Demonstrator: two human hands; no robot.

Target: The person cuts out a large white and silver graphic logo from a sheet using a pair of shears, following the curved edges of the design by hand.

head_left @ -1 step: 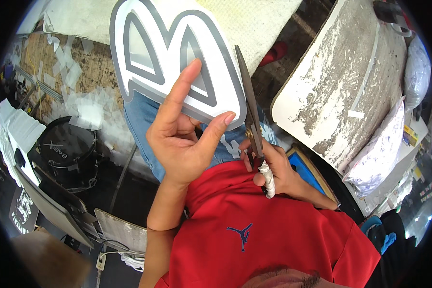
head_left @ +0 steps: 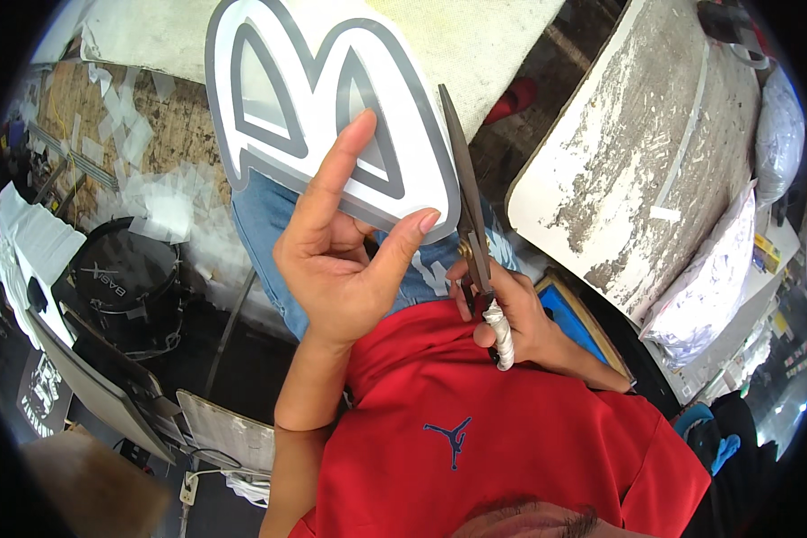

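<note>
A large white letter-shaped sticker cutout (head_left: 332, 99) with grey outlines hangs in front of me, above my lap. My left hand (head_left: 341, 251) grips its lower edge. The thumb lies over the lower right corner and the index finger stretches across the front; the other fingers are partly hidden. In my right hand (head_left: 520, 314) is a pair of dark scissors (head_left: 468, 175), one handle wrapped in white material. Their blades point up along the cutout's right edge and look nearly closed. Whether they touch the cutout I cannot tell.
A pale work surface (head_left: 475, 36) lies beyond the cutout. At right stands a worn, paint-flaked board (head_left: 619, 170), with plastic-wrapped packages (head_left: 704, 278) beside it. A round black drum (head_left: 125, 278) and scattered clear film scraps (head_left: 161, 202) are on the left. A power socket (head_left: 188, 487) sits lower left.
</note>
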